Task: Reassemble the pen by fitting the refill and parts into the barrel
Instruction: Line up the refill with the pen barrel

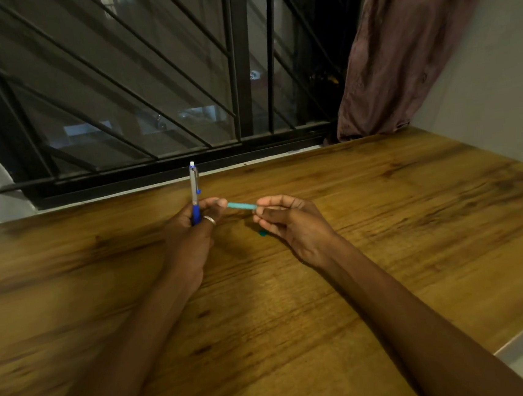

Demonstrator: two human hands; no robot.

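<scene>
The left grip (193, 233) is holding the pen barrel (194, 188) upright above the bench (383, 218), with its fingers curling round the blue lower section. The right grip (291, 223) is pinching the teal refill (240, 205). The refill is lying almost level between the two grips, its left end meeting the left grip. A small teal part (262, 233) is lying on the bench just below the right grip.

The pen barrel (194, 188) stands upright, its blue grip held inside the left fingers (192, 219), and its silver part with the white button rises above them. The teal refill (241, 205) lies almost level, its one end pinched by the right fingers (267, 202) and the other end at the left fingers. A small teal part (262, 233) is just under the right fingers.
</scene>
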